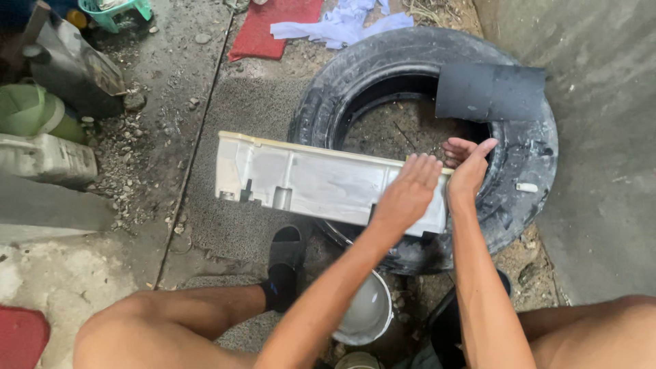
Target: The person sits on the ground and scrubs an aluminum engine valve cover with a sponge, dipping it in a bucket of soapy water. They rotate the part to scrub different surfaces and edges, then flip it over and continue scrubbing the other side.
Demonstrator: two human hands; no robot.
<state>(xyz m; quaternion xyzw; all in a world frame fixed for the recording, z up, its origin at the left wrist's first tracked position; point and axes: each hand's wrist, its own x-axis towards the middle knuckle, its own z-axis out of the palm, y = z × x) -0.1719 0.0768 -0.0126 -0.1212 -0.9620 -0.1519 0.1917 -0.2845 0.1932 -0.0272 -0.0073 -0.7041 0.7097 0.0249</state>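
Both hands grip the white plastic panel (307, 181) over the tyre (424, 143): left hand (408, 191) flat on top, right hand (468, 167) curled round its end; work looks midway

White panel (307, 181); black tyre (526, 147); red mat (273, 27); pale lilac cloth (342, 24); green basket (113, 12).

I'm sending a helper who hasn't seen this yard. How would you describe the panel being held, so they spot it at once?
Find the big black tyre lying flat on the ground beside the concrete wall. Across its near-left rim rests a long, whitish plastic panel, with the left hand pressed on its right end and the right hand gripping that end. It is the only pale, ribbed, rectangular piece there; the dark sheet on the tyre is flat and black.
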